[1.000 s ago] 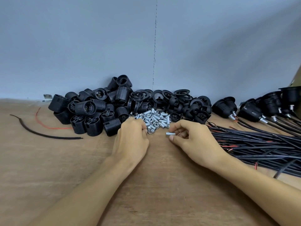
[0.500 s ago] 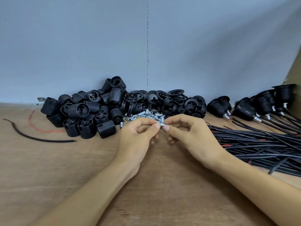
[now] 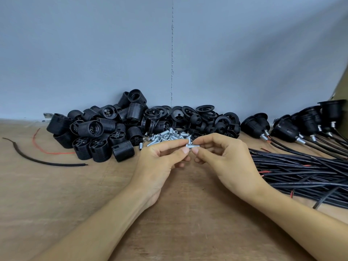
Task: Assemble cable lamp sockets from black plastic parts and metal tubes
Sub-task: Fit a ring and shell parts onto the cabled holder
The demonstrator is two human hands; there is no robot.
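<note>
- The left hand (image 3: 160, 166) and the right hand (image 3: 226, 162) are meeting over the middle of the table (image 3: 56, 204).
- Both are pinching one small metal tube (image 3: 194, 146), which is lying crosswise between them. The left fingers (image 3: 169, 145) are curling onto its left end and the right fingers (image 3: 205, 141) onto its right end.
- A second small metal piece (image 3: 189, 141) is showing just above the tube at the left fingertips. Whether it is joined to the tube cannot be told.
- Just beyond the hands, a heap of loose tubes (image 3: 165, 135) is lying on the table.
- Farther back and to the left, a pile of black socket bodies (image 3: 94, 129) is sitting against the wall (image 3: 94, 53), with black rings (image 3: 188, 113) heaped to its right.
- At the far right, finished sockets (image 3: 301, 125) are lying in a row on their leads, and nearer is a thick bundle of black cables (image 3: 301, 170).
- On the left are lying a loose black cable piece (image 3: 47, 162) and a red wire (image 3: 47, 152).
</note>
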